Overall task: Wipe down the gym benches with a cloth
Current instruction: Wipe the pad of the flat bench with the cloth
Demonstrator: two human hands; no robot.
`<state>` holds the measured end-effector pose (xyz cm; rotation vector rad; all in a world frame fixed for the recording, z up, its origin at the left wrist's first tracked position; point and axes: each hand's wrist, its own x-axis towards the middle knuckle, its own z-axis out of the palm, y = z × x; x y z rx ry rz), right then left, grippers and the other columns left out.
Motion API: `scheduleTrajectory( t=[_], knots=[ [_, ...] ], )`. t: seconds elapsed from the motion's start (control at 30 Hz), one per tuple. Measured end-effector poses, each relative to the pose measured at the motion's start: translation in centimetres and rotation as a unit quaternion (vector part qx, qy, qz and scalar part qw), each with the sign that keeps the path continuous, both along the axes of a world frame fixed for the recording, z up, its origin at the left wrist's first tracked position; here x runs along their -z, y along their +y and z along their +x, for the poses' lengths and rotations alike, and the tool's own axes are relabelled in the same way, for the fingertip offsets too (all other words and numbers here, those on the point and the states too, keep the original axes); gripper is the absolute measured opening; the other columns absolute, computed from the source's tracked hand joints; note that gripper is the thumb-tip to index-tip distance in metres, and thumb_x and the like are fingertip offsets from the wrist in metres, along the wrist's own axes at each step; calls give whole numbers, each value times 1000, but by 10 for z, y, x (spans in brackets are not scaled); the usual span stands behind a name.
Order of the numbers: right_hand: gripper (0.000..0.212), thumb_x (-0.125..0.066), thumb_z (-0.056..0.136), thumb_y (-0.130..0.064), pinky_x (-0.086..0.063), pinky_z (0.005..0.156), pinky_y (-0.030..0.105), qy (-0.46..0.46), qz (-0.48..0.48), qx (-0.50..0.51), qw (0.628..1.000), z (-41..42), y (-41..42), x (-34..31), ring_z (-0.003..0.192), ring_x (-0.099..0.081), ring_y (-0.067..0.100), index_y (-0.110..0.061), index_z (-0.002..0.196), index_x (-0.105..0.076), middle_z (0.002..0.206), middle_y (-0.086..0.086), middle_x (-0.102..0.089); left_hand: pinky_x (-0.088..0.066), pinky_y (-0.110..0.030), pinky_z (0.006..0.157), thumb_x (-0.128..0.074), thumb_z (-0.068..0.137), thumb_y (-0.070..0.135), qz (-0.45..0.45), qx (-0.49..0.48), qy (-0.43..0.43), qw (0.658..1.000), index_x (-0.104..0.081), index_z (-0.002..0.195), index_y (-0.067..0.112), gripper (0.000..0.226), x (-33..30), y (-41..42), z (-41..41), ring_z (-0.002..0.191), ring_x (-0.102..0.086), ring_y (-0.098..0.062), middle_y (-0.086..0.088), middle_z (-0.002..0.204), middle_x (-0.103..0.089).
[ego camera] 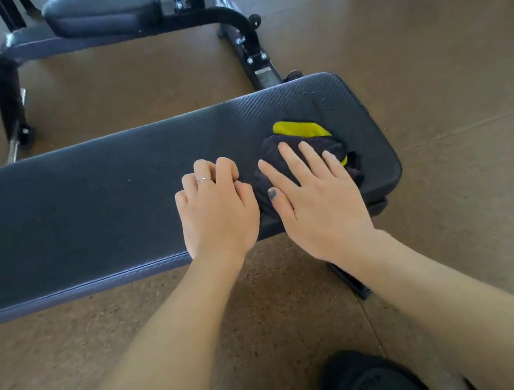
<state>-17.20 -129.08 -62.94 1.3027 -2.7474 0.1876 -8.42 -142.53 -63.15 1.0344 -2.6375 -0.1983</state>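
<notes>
A long dark padded gym bench point(79, 197) runs across the view from the left edge to its rounded right end. A crumpled dark cloth with yellow patches point(303, 142) lies on the bench's right end. My right hand point(314, 199) lies flat on the cloth with straight, spread fingers. My left hand point(217, 211) rests on the pad just left of the cloth, its fingers curled under and a ring on one finger; it seems to hold nothing, though its fingertips near the cloth's edge are hidden.
A second black bench with a padded seat point(102, 9) and curved steel frame point(240, 24) stands behind on the brown cork floor point(447, 60). My dark shoe point(365, 384) shows at the bottom. A black bench foot point(351, 281) sticks out under my right forearm.
</notes>
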Motion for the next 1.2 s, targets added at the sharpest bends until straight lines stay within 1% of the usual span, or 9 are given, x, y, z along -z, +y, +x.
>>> scheduleTrajectory(
  t=[0.2,0.3,0.37,0.5,0.67,0.83,0.97,1.1,1.2],
  knots=[
    [53,-19,109,-49,-22,126,51,-3,-3,10,1000,1,-2,2,155,-25,30,-38,158,-34,167,2,-31,-37,-38,80,-33,96,31,-18,7,21,1000,-51,106,22,23,3,0,1,94,-47,-24,-3,110,-53],
    [57,-11,107,-53,-18,127,52,-27,16,-8,999,-10,-7,-6,157,-19,30,-41,160,-27,170,1,-24,-37,-38,81,-26,94,32,-14,7,23,1000,-52,106,21,31,0,3,1,95,-48,-25,-4,111,-54],
    [60,-7,104,-55,-14,128,52,-42,28,-12,999,-21,-16,-11,158,-13,30,-42,161,-22,172,0,-18,-38,-39,83,-28,95,31,-9,0,17,1000,-52,107,22,29,-2,6,1,98,-48,-25,-4,113,-54],
    [56,-12,107,-52,-11,127,53,-51,35,-30,998,-53,-40,-11,158,-12,31,-41,162,-19,172,3,-15,-39,-41,88,-37,100,28,9,-22,0,1000,-50,108,24,15,0,5,-1,101,-46,-24,-2,115,-51],
    [55,-15,108,-49,-10,127,54,-52,52,-58,996,-78,-65,-11,158,-10,33,-39,162,-19,173,5,-12,-38,-41,88,-35,99,31,6,-33,-7,999,-46,104,26,13,0,4,-4,95,-38,-20,1,112,-46],
    [55,-17,108,-46,-19,125,54,-42,32,-107,993,-44,-10,-11,156,-20,35,-33,160,-31,170,6,-24,-39,-43,88,-38,96,25,10,-49,0,999,-47,101,24,10,-1,5,-3,96,-43,-25,-1,111,-49],
    [53,-19,108,-49,-21,126,53,-38,41,-135,989,-32,23,-10,155,-25,33,-37,158,-34,168,3,-28,-38,-43,89,-38,97,25,15,-59,4,998,-48,102,24,11,-1,5,-4,97,-43,-24,0,112,-49],
    [55,-18,106,-50,-22,124,53,-26,40,-156,987,-71,-12,-10,154,-25,32,-39,158,-33,168,2,-29,-37,-42,90,-38,97,26,22,-57,1,998,-45,102,26,8,-1,5,-3,96,-40,-22,1,112,-47],
    [55,-19,107,-48,-17,124,53,-35,53,-117,991,-107,-61,-11,156,-19,34,-39,160,-29,170,4,-22,-38,-42,91,-38,97,26,16,-55,1,998,-46,102,26,9,-2,6,-4,97,-41,-22,1,112,-47]
  ],
)
